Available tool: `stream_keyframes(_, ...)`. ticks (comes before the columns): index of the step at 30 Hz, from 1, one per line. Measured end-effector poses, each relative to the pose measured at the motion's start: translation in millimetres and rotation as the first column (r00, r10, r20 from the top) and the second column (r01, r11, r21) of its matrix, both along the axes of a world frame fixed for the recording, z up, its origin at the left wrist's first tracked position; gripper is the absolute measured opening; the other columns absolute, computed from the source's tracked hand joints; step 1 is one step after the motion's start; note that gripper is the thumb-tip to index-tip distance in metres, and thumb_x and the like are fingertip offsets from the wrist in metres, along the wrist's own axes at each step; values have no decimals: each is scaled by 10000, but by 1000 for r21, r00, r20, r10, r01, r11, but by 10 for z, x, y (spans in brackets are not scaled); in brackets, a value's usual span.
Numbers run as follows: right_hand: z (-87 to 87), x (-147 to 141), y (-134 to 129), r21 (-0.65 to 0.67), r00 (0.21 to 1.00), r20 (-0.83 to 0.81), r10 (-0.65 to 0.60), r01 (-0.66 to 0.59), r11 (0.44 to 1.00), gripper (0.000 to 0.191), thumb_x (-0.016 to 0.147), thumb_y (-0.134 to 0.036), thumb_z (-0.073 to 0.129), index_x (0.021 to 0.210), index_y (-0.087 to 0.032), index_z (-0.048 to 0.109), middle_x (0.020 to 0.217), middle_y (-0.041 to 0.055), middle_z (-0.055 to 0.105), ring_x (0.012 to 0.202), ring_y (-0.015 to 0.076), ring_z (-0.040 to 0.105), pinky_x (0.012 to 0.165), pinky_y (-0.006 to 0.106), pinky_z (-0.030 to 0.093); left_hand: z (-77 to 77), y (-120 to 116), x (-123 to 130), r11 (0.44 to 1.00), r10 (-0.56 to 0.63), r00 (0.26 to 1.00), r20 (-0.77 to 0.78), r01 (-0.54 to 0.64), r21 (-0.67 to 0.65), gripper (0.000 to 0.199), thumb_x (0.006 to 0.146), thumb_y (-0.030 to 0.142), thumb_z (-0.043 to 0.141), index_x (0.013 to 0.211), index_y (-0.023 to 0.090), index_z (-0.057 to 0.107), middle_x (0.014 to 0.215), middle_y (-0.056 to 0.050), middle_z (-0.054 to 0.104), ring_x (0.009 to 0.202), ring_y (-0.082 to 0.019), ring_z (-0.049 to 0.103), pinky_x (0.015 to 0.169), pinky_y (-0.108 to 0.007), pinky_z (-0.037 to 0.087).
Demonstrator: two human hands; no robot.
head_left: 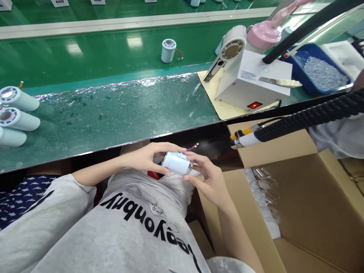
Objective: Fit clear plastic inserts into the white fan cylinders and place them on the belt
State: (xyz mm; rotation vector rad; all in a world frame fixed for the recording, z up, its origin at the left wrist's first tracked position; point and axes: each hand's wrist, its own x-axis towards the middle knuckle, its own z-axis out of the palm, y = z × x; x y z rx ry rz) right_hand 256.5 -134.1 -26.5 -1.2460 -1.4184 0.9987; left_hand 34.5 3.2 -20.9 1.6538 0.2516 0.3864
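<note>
Above my lap, short of the bench edge, I hold a pale blue cylindrical housing (175, 163) lying on its side. My left hand (150, 156) wraps round its left end, thumb below and fingers over the top. At the other end, where a clear part shows, my right hand (209, 178) grips with thumb and fingertips. A thin wire lead (192, 147) with a small white connector sticks up behind the housing. The fingers cover parts of both ends.
Several similar housings (21, 119) lie at the bench's left; another housing (168, 51) stands on the green belt. A white machine (253, 81) sits on the bench at right, with a black hose (309, 113) in front. Below, an open cardboard box (315, 201) holds clear plastic parts (263, 193).
</note>
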Motion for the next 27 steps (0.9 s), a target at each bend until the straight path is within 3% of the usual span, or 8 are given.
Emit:
stream_keyframes(14, 32, 5, -16, -283, 979, -200, -34, -24, 959, 449, 857, -539, 837, 1193, -294, 667, 1194, 66, 747, 995, 214, 745, 844, 324, 639, 15, -24, -21, 997, -34, 999, -20, 35, 73, 713, 826, 321, 860, 1492, 306, 607, 1532, -135, 618, 1407, -302, 600, 1108, -418, 541)
stream_keyframes(22, 22, -16, -5, -297, 979, -195, -62, 2, 955, 404, 888, -570, 775, 1138, -277, 654, 1087, 54, 746, 842, 193, 716, 734, 321, 631, 36, -44, -22, 999, -37, 997, -69, 39, 19, 723, 799, 341, 877, 1476, 312, 624, 1545, -122, 607, 1421, -315, 583, 1106, -415, 542)
stream_keyframes(27, 14, -35, -26, -278, 974, -220, -61, -3, 961, 406, 884, -561, 789, 1154, -286, 660, 1080, 48, 742, 851, 196, 713, 739, 318, 629, 35, -57, -38, 999, -36, 995, -94, 34, -18, 742, 793, 331, 876, 1487, 311, 612, 1550, -127, 593, 1356, -312, 627, 1017, -385, 589)
